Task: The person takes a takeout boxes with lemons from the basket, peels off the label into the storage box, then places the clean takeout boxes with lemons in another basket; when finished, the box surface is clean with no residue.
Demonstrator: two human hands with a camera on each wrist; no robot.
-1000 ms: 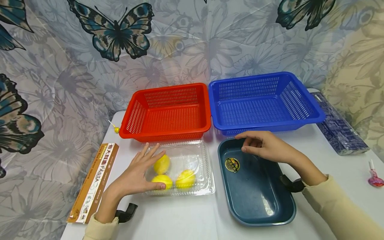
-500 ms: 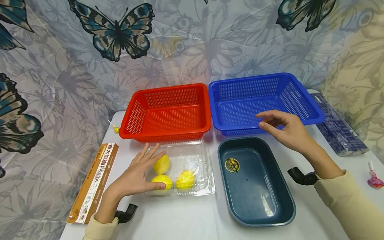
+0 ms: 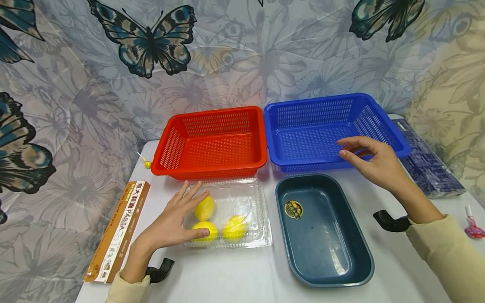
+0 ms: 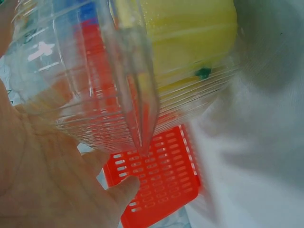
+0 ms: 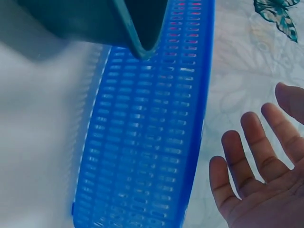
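My left hand [image 3: 166, 225] spreads its straight fingers over the left side of a lidded clear plastic box [image 3: 250, 193]. In the left wrist view the palm lies close beside the box's wall [image 4: 88, 90]; whether it presses on it I cannot tell. Inside lie three yellow lemons, one near the back [image 3: 204, 209], another by my thumb, and a third lemon [image 3: 235, 227] to the right. My right hand [image 3: 379, 164] hovers at the front right of the blue basket [image 3: 310, 158], holding nothing. Its relaxed fingers show apart in the right wrist view.
A dark teal tray [image 3: 318, 248] stands between the box and my right forearm. Behind the box sits a red basket [image 3: 219, 147], side by side with the blue one. A pasta box [image 3: 117, 231] and a yellow lollipop [image 3: 147, 164] lie left; a patterned packet [image 3: 432, 164] and pink lollipop [image 3: 474, 229] lie right.
My right hand has moved from over the teal tray's far end rightward and away, to the blue basket's front right. My left hand and the plastic box have stayed put.
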